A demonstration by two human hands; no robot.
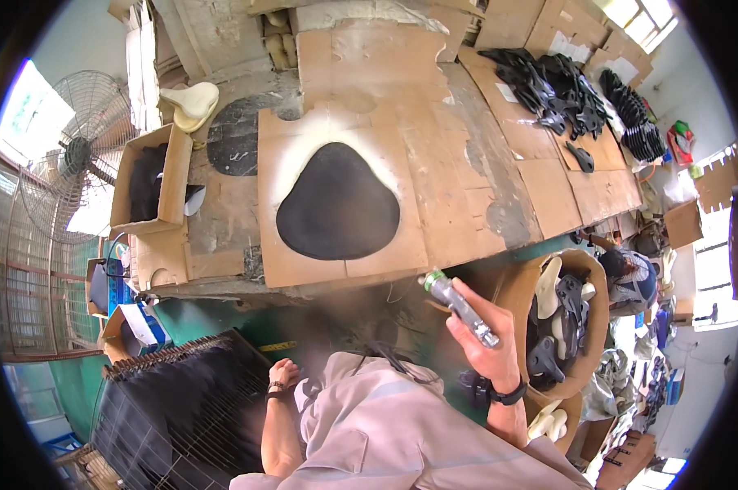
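Note:
My right hand (487,331), with a dark band at the wrist, is closed round a grey spray gun (460,307) with a green ring near its tip. It is raised just in front of the bench edge, the tip pointing up and left. On the cardboard-covered bench lies a flat black saddle cover piece (338,204), a rounded triangle, with whitish overspray on the cardboard about it. My left hand (283,373) hangs low by my grey clothing, its fingers loosely curled with nothing seen in them. Nearest to it is a wire rack (181,400) draped with black pieces.
A carton (175,181) of black pieces and a cream saddle foam (191,106) are at the bench's left. Black saddle shells (561,94) pile up at the far right. Right of me stands a big carton (508,282) of saddle parts. A person (630,278) works beyond; a fan (79,151) stands left.

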